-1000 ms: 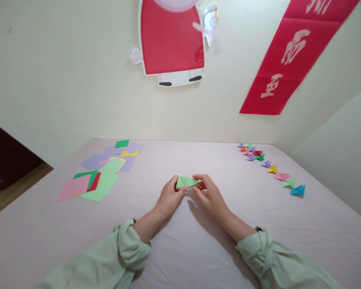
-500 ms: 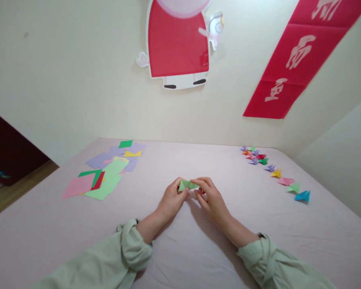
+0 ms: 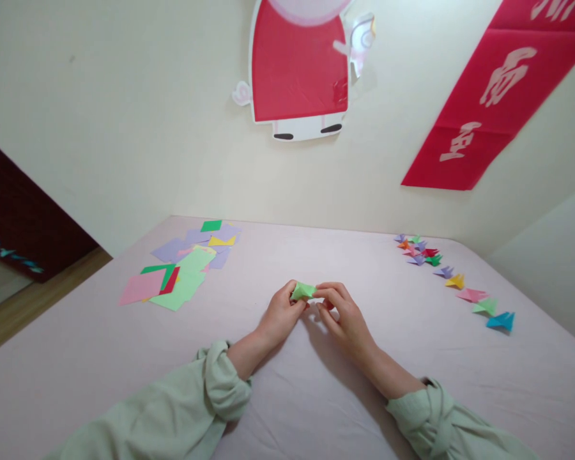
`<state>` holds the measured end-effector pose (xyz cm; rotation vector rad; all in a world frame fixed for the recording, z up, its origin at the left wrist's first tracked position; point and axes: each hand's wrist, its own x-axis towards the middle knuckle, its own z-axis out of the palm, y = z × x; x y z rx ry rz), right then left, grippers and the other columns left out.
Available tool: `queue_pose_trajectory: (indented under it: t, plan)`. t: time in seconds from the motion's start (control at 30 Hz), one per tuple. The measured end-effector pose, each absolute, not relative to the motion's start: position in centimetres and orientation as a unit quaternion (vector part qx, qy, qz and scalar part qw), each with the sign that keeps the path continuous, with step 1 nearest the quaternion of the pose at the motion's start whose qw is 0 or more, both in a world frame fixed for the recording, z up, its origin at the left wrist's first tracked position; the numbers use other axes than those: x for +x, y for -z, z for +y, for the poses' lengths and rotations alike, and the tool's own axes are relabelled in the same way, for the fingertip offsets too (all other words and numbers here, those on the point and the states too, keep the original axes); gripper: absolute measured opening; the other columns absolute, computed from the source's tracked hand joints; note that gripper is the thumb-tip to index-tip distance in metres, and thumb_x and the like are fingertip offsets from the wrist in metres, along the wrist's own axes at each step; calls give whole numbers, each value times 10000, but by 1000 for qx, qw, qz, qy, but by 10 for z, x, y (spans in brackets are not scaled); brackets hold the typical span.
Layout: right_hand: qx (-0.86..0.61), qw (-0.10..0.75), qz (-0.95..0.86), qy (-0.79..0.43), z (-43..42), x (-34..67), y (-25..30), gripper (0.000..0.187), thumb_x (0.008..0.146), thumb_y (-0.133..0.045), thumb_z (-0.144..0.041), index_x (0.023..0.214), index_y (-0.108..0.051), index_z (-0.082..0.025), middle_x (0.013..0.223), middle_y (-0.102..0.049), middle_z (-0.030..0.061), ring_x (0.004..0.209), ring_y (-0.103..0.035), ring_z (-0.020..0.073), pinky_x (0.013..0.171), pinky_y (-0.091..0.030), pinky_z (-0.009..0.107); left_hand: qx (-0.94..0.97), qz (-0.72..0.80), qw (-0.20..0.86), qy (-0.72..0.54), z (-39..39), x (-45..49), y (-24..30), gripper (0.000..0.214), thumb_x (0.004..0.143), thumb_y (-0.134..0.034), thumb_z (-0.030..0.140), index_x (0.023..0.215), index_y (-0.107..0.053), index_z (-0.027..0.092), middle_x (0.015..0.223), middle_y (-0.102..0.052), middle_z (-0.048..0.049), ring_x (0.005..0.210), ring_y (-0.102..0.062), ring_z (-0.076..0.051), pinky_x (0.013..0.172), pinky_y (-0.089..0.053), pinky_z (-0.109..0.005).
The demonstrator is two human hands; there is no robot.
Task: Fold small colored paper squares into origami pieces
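A small piece of folded light-green paper (image 3: 303, 291) is held up above the middle of the table, its folds partly hidden by fingers. My left hand (image 3: 286, 313) is closed on its left and lower side, thumb in front. At the paper's right end, my right hand (image 3: 344, 316) has curled fingers with the fingertips against the edge. The right thumb sits lower, and how firmly it grips cannot be made out.
Flat paper sheets lie on the left, among them a pink sheet (image 3: 142, 289) and light-green sheets (image 3: 184, 284). Several folded paper pieces form a line on the right, a blue one (image 3: 502, 321) nearest. A pale cloth (image 3: 268, 255) covers the table, which meets the wall behind.
The green paper has turned and looks more compact, with its right part folded in. My right fingertips have shifted slightly at its edge. The whole view has swung a little left.
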<state>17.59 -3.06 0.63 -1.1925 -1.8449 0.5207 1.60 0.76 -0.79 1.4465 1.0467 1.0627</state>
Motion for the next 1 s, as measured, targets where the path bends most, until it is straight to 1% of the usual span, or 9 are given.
queue_pose_trajectory:
  t: [0.13,0.2,0.27,0.37,0.47,0.57,0.67,0.87,1.0]
  plan:
    - [-503,419,-729,-202,-29,177,-4,197,883,-490,-152,1028,-605,-220,1138,-529,79,637,-538,103,658,-505,292,622,419,489,-445,8,16,8,79,727,-533,119,780,-558,172,740,-568,32,721,-538,-121,673,-434,-225]
    - [-521,400,-733,-179,-28,178,-2,183,876,-508,-161,1007,-621,-219,1094,-525,71,633,-528,108,620,-483,280,626,408,491,-449,7,16,7,128,722,-521,101,812,-581,169,782,-602,17,763,-561,-129,714,-443,-235]
    - [-537,374,-741,-151,-27,179,-1,170,874,-512,-164,966,-643,-222,1002,-522,55,673,-537,131,618,-464,277,622,402,500,-448,7,17,6,163,719,-528,100,849,-599,166,826,-629,-1,801,-578,-139,744,-454,-245]
    - [-545,354,-748,-134,-27,180,-2,211,889,-489,-153,957,-670,-239,905,-516,38,705,-544,151,640,-452,279,612,395,518,-449,6,18,5,153,738,-554,127,876,-611,161,857,-645,-20,822,-591,-146,778,-467,-258]
    - [-526,376,-747,-156,-28,181,-3,261,904,-457,-133,990,-677,-244,961,-544,50,720,-564,147,654,-458,276,589,389,548,-447,4,19,4,120,780,-547,166,880,-612,167,878,-650,-22,836,-606,-147,804,-484,-268]
    - [-491,407,-748,-181,-28,180,-4,300,897,-438,-98,1014,-672,-244,1020,-567,63,817,-596,164,720,-480,288,571,384,575,-442,4,19,2,144,799,-529,199,914,-614,176,949,-654,-32,908,-617,-161,827,-502,-282]
    - [-467,421,-752,-200,-28,180,-4,329,879,-423,-67,1003,-670,-245,996,-581,59,900,-600,178,792,-487,307,572,385,575,-440,4,19,1,180,780,-515,177,931,-612,177,974,-652,-34,927,-621,-164,831,-508,-285]
    - [-451,434,-756,-194,-27,179,-5,352,803,-418,-7,937,-656,-229,999,-589,61,950,-582,190,837,-479,330,594,390,550,-439,5,18,0,277,709,-477,89,934,-609,180,962,-668,-21,869,-628,-150,811,-493,-266]
    - [-449,436,-758,-185,-26,179,-3,345,798,-433,-4,950,-654,-221,1016,-571,69,974,-572,195,848,-477,340,590,379,562,-439,4,19,0,336,679,-476,59,966,-609,173,997,-673,-33,936,-628,-164,849,-486,-274]
